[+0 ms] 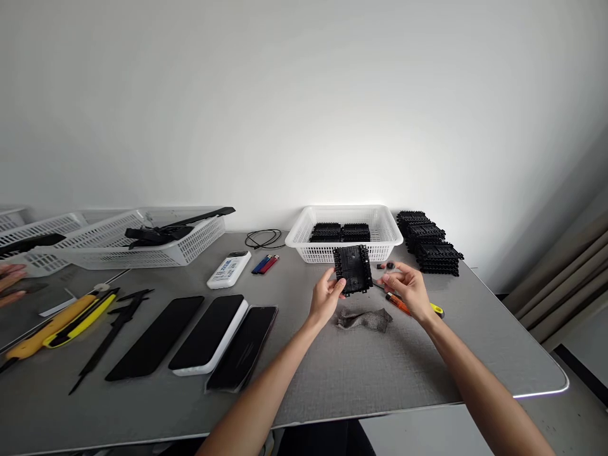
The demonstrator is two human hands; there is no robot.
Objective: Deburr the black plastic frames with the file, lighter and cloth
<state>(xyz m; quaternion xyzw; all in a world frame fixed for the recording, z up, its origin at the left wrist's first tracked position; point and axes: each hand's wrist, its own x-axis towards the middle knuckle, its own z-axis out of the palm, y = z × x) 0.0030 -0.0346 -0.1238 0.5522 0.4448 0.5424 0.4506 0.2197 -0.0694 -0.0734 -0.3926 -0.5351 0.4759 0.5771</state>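
Observation:
My left hand point(325, 295) grips a black square plastic part point(353, 270) with toothed edges by its lower left side, raised above the table. Just right of that part is my right hand point(405, 288), its fingers bent together; a small dark round thing point(390, 266) shows at the fingertips, too small to name. Under my right hand lies a screwdriver point(398, 303) with an orange, black and yellow handle. A crumpled grey cloth point(365, 320) rests below the black part. Behind, a white basket point(317, 254) holds stacks of similar black parts point(355, 232).
More black parts point(437, 256) are stacked at the right rear. Leftward lie a white power bank point(228, 270), lighters point(265, 265), a cable point(264, 239), dark flat devices point(206, 332) and yellow-handled tools point(71, 320). Baskets point(190, 248) and another person's hand point(10, 283) are far left.

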